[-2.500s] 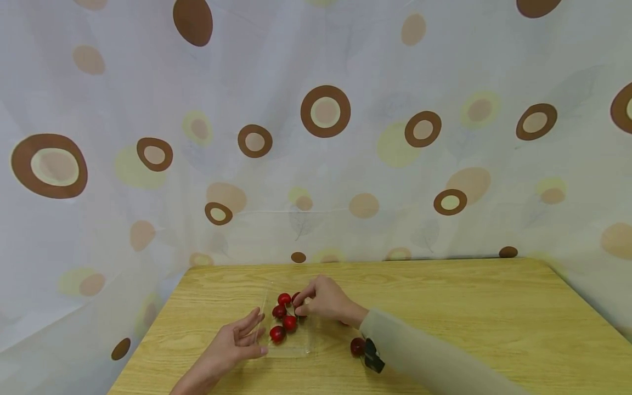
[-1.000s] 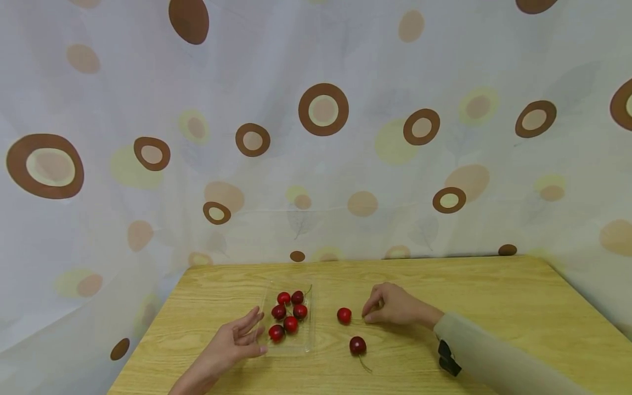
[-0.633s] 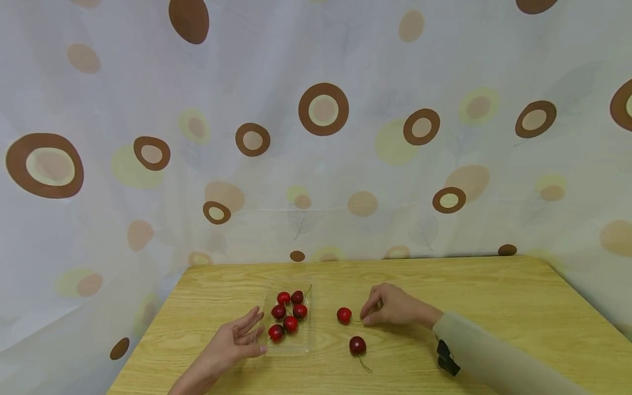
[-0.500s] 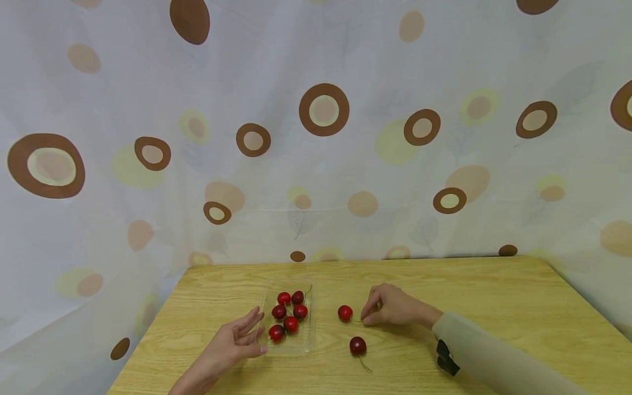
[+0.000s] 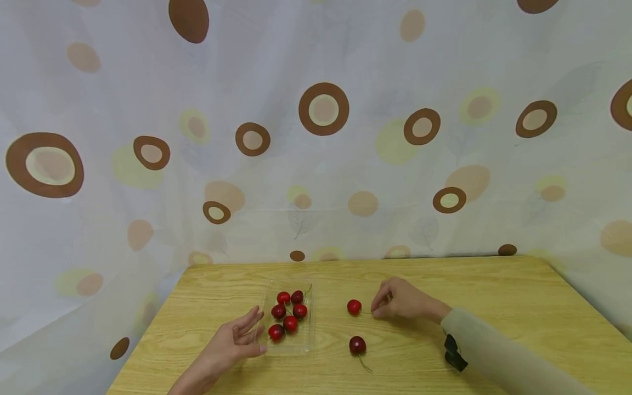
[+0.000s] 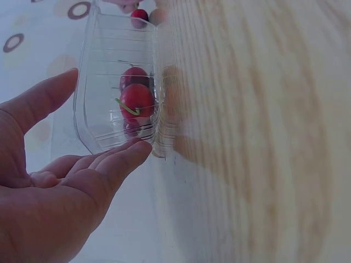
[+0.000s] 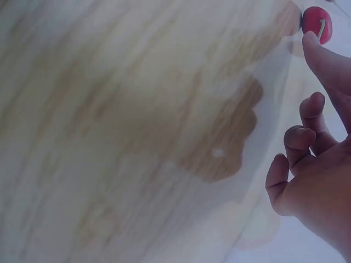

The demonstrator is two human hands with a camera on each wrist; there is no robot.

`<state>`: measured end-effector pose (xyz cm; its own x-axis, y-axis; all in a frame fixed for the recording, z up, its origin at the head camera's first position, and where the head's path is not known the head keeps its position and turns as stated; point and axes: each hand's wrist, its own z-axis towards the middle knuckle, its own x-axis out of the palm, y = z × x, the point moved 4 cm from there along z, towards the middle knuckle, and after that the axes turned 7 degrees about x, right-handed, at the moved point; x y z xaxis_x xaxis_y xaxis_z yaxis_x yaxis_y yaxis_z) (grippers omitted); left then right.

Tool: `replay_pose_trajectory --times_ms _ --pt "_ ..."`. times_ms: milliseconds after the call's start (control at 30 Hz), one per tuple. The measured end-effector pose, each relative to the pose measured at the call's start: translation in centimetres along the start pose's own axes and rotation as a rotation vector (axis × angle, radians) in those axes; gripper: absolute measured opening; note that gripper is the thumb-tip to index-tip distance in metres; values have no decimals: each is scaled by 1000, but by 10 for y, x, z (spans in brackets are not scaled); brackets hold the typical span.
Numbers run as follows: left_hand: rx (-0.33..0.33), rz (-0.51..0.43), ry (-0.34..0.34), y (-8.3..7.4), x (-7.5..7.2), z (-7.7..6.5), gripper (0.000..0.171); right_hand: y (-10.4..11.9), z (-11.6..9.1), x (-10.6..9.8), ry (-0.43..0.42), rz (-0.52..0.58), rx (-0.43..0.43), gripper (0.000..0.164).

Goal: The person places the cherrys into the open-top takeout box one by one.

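In the head view my right hand pinches the stem tip of a red cherry, the fruit close over the table to its left. The right wrist view has that cherry in its top corner, my thumb by the stem and the other fingers curled. My left hand rests at the left side of a clear plastic tray holding several cherries. Seen from the left wrist, its extended thumb and fingers lie along the near end of the tray, beside the cherries.
A dark red cherry with a stem lies on the wooden table right of the tray, nearer the front. A patterned curtain hangs along the back edge and at both sides.
My right hand has left the tray and gone right to the cherry's stem. Lately hand and cherry have shifted slightly right and away from me. My left hand stays at the tray.
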<state>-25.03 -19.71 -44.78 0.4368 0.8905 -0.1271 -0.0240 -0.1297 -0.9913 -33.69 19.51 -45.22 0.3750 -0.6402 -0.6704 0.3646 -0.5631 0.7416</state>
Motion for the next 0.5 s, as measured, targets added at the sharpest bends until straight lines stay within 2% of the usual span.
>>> replay_pose_trajectory --times_ms 500 --pt "3 -12 3 3 -1 1 93 -1 -1 -4 -45 59 13 6"
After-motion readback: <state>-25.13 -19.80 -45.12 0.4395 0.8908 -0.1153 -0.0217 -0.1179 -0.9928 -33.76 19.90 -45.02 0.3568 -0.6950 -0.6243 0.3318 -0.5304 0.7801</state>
